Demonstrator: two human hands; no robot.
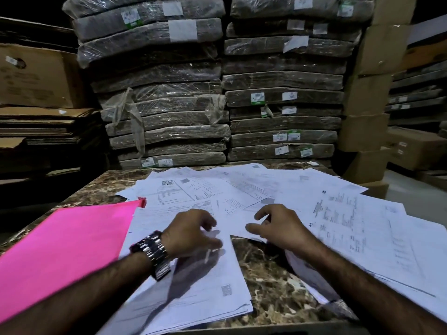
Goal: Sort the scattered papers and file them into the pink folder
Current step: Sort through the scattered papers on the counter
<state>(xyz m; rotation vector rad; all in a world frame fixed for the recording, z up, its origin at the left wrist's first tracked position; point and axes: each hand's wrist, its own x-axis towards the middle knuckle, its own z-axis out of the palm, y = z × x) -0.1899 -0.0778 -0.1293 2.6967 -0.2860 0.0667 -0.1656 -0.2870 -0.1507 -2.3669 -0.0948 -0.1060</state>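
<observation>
Left hand [193, 232] and right hand [280, 229] are hovering half-curled, gripping nothing, and I'm risking dragging overlapped papers [338, 218] right of them off the table [266, 276].

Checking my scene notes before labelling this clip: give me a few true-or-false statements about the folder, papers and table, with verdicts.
1. The pink folder lies left of the scattered papers. True.
2. The wristwatch is on the right wrist. False: it is on the left wrist.
3. The papers are in one neat stack. False: they are spread across the marble table.
4. Wrapped bundles are stacked behind the table. True.
</observation>
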